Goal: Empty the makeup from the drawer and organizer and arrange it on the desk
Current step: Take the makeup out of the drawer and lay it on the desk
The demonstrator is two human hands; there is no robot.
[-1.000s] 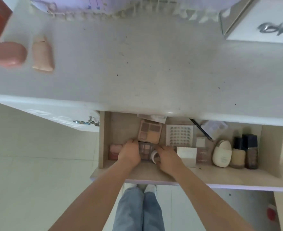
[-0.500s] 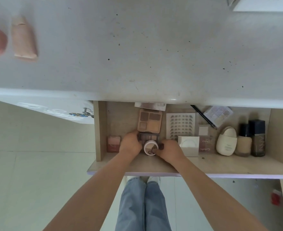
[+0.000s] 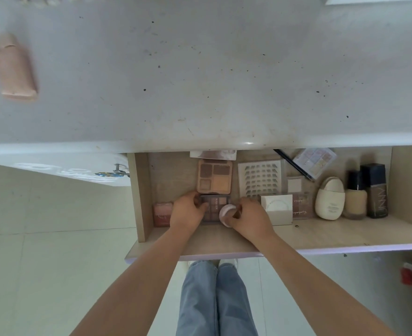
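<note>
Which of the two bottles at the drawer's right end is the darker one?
The square bottle at the far right: dark brown with lettering. Its neighbour, the rounder bottle, holds pale beige liquid under a black cap.

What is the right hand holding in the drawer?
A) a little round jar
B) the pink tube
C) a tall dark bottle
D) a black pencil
A: the right hand curls its fingers round the little round jar, over the dark eyeshadow palette that the left hand touches.

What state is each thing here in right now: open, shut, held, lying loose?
drawer: pulled open
dark eyeshadow palette: in drawer, left hand grips its edge
small round jar: gripped by right hand
peach palette: lying flat in drawer
two foundation bottles: capped
pink tube: lying on desk
</note>
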